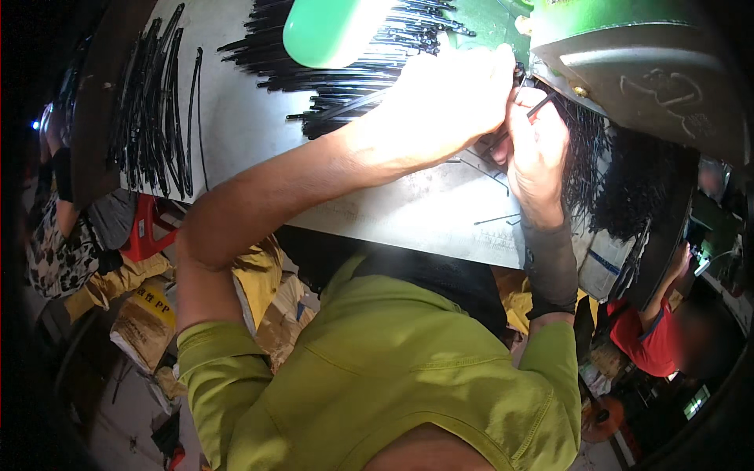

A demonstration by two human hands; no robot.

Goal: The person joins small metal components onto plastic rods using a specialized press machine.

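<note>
My right hand (540,157) is closed around a thin black rod (541,105), whose end sticks out past the fingers. Close beside it, at the edge of a green machine (628,55), is my left hand (463,90). Its fingertips are pinched together next to a small dark part, and glare hides what they hold. Many thin black rods (330,78) lie in a pile on the pale metal table (259,149), beyond my left forearm. A few short bent black pieces (495,218) rest on the table below my right hand.
More black rods (149,110) lie at the table's left side. A rounded green cover (326,31) overhangs the pile. Dark bundled strands (636,180) stand to the right. Below are a red stool (145,228) and paper sacks (145,322). Other people sit at both sides.
</note>
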